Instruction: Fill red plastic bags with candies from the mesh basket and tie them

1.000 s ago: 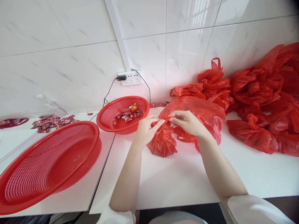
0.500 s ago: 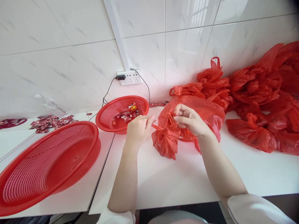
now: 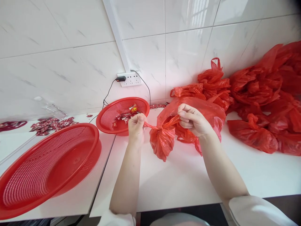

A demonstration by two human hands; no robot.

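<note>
A small red plastic bag point(image 3: 162, 142) hangs above the white table between my hands, its neck gathered tight and its body bunched below. My left hand point(image 3: 136, 125) is closed on one twisted end of the bag, pulled out to the left. On the other side my right hand point(image 3: 192, 121) pinches the opposite end, stretched to the upper right. What the bag holds is hidden by the red plastic. Just behind it lies a larger, loose red plastic bag point(image 3: 204, 110), partly covered by my right hand.
A red basket point(image 3: 100, 121) with wrapped snacks stands behind my left hand. A larger red basket point(image 3: 25, 157) is at the left, with small red packets point(image 3: 49, 124) behind it. Red bags point(image 3: 256, 84) pile up at the right. A power strip point(image 3: 131, 79) with cables is on the wall.
My hands have pulled the bag's two ends apart, drawing them taut. The bag's body has shifted slightly left, and its gathered neck now shows between my hands.
</note>
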